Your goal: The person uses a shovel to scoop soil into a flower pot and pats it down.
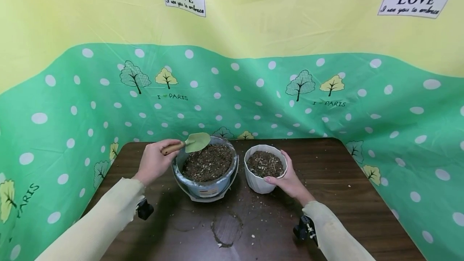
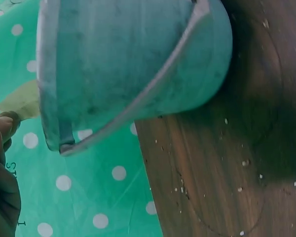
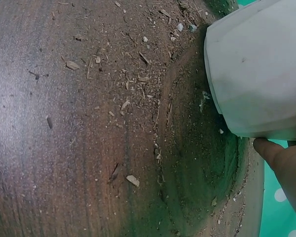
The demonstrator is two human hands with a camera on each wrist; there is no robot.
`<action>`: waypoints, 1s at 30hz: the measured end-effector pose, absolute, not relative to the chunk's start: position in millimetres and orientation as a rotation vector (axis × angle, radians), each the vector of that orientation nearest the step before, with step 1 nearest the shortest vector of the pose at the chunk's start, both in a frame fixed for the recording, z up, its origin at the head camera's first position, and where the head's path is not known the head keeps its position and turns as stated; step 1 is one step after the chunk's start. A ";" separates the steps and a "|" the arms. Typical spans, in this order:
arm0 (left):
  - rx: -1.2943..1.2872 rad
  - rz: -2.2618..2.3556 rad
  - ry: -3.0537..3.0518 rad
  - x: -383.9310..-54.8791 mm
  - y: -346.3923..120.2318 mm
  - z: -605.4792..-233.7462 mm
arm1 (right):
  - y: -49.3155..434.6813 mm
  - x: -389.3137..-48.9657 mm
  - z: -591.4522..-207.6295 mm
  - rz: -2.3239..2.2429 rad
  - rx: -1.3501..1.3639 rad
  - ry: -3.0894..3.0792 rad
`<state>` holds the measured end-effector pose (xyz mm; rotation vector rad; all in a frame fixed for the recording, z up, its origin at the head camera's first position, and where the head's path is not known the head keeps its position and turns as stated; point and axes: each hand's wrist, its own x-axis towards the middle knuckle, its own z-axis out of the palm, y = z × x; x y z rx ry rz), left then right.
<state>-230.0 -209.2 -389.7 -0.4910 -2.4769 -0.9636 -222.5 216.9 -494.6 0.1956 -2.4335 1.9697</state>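
My left hand (image 1: 155, 162) grips the wooden handle of a small garden trowel (image 1: 197, 142) over the left rim of a blue-grey bucket (image 1: 206, 190). The trowel's pale green blade overlaps the bucket's back left rim in the head view. Dark soil (image 1: 208, 163) fills much of the bucket. To its right is a white plant pot (image 1: 260, 180), also holding soil. My right hand (image 1: 293, 178) holds this pot by its right side, thumb near the front rim. In the right wrist view the thumb lies against the white pot (image 3: 261, 74); the other fingers are mostly hidden.
Both containers are on a dark wooden table (image 1: 326, 196). A ring of soil (image 1: 227, 228) marks the tabletop in front of them, with crumbs scattered around. A green and yellow patterned cloth (image 1: 253, 92) hangs behind and beside the table. The bucket's handle (image 2: 153, 89) hangs down its side.
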 end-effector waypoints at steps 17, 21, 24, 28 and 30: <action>-0.347 -1.252 -2.760 -224.6 -206.4 -397.7 | 217.6 -221.7 -494.4 1.958 0.200 -2.430; -0.230 -1.409 -2.791 -221.1 -202.9 -397.8 | 217.9 -220.7 -494.1 1.947 0.198 -2.442; -0.212 -1.482 -2.807 -219.4 -201.4 -396.0 | 217.7 -220.6 -494.5 1.948 0.193 -2.441; -0.201 -1.566 -2.821 -218.3 -202.6 -390.4 | 216.7 -221.6 -494.9 1.956 0.191 -2.436; -0.196 -1.595 -2.825 -218.4 -203.5 -386.1 | 216.1 -222.2 -494.5 1.955 0.187 -2.436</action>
